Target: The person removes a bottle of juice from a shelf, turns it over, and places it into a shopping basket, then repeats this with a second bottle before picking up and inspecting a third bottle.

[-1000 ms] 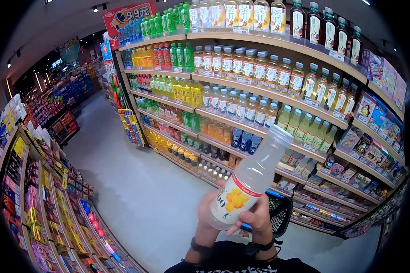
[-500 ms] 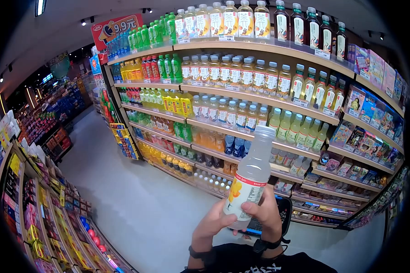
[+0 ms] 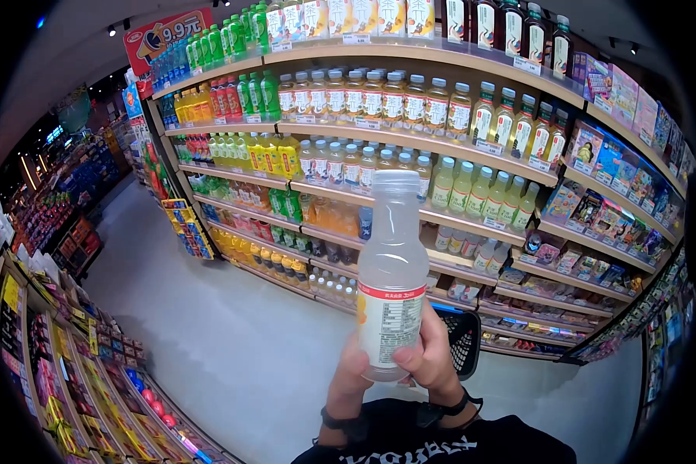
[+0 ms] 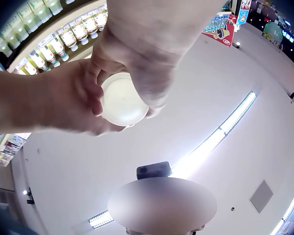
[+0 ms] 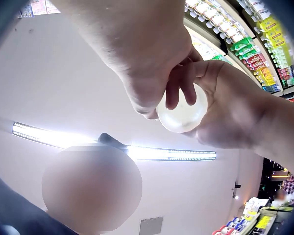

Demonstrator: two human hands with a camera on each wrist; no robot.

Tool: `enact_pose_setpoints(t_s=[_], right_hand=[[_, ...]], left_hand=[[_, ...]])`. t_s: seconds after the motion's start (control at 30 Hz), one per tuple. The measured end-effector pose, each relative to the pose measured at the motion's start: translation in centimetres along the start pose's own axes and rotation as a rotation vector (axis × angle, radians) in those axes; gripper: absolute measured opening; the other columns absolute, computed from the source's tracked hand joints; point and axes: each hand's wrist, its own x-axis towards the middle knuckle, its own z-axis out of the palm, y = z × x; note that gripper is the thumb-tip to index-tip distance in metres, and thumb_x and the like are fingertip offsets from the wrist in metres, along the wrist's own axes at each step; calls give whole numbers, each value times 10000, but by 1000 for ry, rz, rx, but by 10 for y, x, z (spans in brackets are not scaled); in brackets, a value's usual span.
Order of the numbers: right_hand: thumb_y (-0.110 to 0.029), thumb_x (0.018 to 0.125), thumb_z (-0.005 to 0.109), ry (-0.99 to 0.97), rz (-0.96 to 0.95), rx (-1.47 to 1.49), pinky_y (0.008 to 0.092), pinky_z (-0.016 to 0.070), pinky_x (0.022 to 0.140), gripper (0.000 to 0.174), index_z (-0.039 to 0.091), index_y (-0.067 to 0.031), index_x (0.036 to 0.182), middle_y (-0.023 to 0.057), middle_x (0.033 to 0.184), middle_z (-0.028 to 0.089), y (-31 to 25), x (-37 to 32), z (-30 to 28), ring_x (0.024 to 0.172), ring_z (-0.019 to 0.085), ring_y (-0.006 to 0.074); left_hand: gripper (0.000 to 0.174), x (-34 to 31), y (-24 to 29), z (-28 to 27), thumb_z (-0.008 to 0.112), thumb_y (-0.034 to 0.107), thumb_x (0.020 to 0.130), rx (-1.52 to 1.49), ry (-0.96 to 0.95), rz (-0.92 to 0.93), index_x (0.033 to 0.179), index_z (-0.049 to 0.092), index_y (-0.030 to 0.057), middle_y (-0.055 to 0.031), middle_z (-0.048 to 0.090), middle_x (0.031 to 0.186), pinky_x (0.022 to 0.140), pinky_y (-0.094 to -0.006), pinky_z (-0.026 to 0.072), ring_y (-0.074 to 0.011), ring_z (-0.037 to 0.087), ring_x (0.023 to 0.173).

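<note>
Both hands hold a clear plastic drink bottle (image 3: 394,263) upright in front of the chest, its ridged cap at the top. Cloudy pale liquid fills it. A panel of small print on the white label faces the head camera, with a red band above and a bit of yellow fruit picture at the left edge. My left hand (image 3: 349,371) grips the lower left side, and my right hand (image 3: 433,352) the lower right, thumb on the label. From below, the left wrist view shows the round bottle base (image 4: 123,100) between curled fingers.
Ahead stands a long drinks shelf (image 3: 348,127) with rows of bottles, and boxed goods (image 3: 595,166) at its right end. A black basket (image 3: 462,340) is behind the right hand. Snack shelves (image 3: 62,363) line the left, beside a pale floor aisle (image 3: 209,325).
The bottle has turned from the fruit picture to the printed panel and gone from tilted to upright. It sits further left in the head view, and the shelf has shifted left too.
</note>
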Motion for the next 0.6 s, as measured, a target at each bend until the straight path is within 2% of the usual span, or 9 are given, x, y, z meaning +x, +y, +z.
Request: enact_pose_setpoints(t_s=[0.1, 0.17, 0.2, 0.27, 0.3, 0.37, 0.4, 0.47, 0.6], right_hand=[[-174, 804, 729, -35, 3, -33, 328, 435, 987, 807, 293, 59, 1442, 164, 1251, 577, 5, -3, 2, 1144, 560, 192], [-169, 807, 736, -62, 33, -84, 329, 434, 991, 846, 256, 62, 1464, 174, 1267, 564, 2, -2, 3, 1150, 556, 190], [-169, 806, 740, -59, 64, -58, 329, 431, 995, 852, 253, 62, 1465, 172, 1275, 559, 0, -3, 4, 1155, 553, 190], [-169, 803, 747, -52, 122, -5, 329, 425, 1004, 863, 248, 63, 1468, 169, 1290, 548, -3, -5, 8, 1163, 546, 190], [-163, 802, 755, -62, 132, 38, 330, 407, 1024, 878, 237, 59, 1475, 158, 1314, 526, -3, -6, 10, 1195, 519, 189], [-168, 805, 759, -90, 72, 26, 332, 396, 1034, 884, 232, 57, 1478, 149, 1328, 509, 4, -9, 10, 1214, 502, 190], [-171, 807, 761, -102, 42, 19, 332, 391, 1039, 887, 229, 56, 1479, 144, 1335, 501, 6, -9, 10, 1223, 493, 190], [-201, 810, 772, -121, 40, -1, 333, 389, 1039, 882, 244, 53, 1470, 137, 1341, 486, 3, -10, 12, 1232, 483, 191], [-223, 807, 786, -156, 10, -29, 340, 390, 1044, 882, 258, 49, 1460, 139, 1345, 480, 6, -10, 15, 1242, 477, 195]], left_hand=[[996, 2, 3, 7, 625, 703, 772, -40, 33, 81, 1366, 390, -61, -190, 616, 1093, 655, -324, 561, -254, 658, 859], [979, 5, -3, 5, 582, 689, 792, -253, -93, 162, 1384, 378, -62, -210, 585, 1155, 718, -360, 539, -286, 634, 921], [960, 7, -14, -3, 548, 668, 809, -464, -222, 210, 1405, 364, -62, -225, 551, 1239, 820, -399, 517, -316, 610, 1023], [944, 2, -17, -10, 523, 641, 826, -452, -240, 206, 1432, 341, -60, -242, 507, 1337, 942, -444, 489, -353, 573, 1147], [947, -7, -11, -14, 531, 635, 825, -231, -122, 159, 1438, 333, -59, -243, 498, 1351, 960, -450, 481, -360, 561, 1169], [960, -16, -3, -10, 563, 650, 809, 0, 42, 117, 1410, 349, -67, -233, 530, 1268, 857, -416, 499, -331, 585, 1060], [971, -17, 1, -5, 586, 671, 794, 11, 82, 126, 1377, 375, -76, -221, 571, 1170, 735, -376, 524, -295, 621, 929], [980, -19, 3, 0, 608, 688, 779, 22, 124, 142, 1340, 403, -89, -210, 611, 1086, 642, -344, 551, -263, 656, 829], [971, -20, 8, 3, 612, 669, 774, 38, 124, 178, 1337, 407, -96, -210, 598, 1138, 767, -372, 547, -279, 645, 949]])
